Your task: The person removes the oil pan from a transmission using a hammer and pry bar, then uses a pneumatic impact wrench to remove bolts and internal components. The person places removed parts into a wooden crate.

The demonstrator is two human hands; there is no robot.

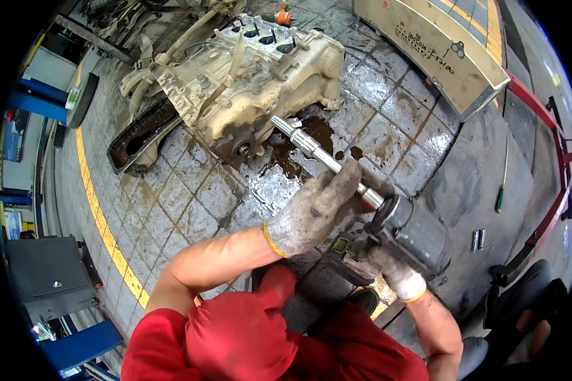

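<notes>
Gloved, my left hand (321, 206) is closed around a long silver socket extension (306, 143), whose tip points up and left. The extension is fitted to the front of a dark grey cordless impact wrench (419, 235). My right hand (391, 270), also gloved, grips the wrench's handle, with its fingers partly hidden behind the tool. The extension's tip appears just in front of a dirty, pale metal engine (299, 79) lying on the floor. In this view it overlaps the engine's lower edge; whether they touch I cannot tell. A round dark hub (241, 149) sticks out of the engine's near end.
Dark oil (305, 149) has pooled on the tiles beside the engine. An oil pan (136, 140) lies to its left, and an orange canister (283, 17) stands beyond. On the right are a large box (426, 47), a screwdriver (501, 190), loose sockets (478, 240) and a red metal frame (540, 105).
</notes>
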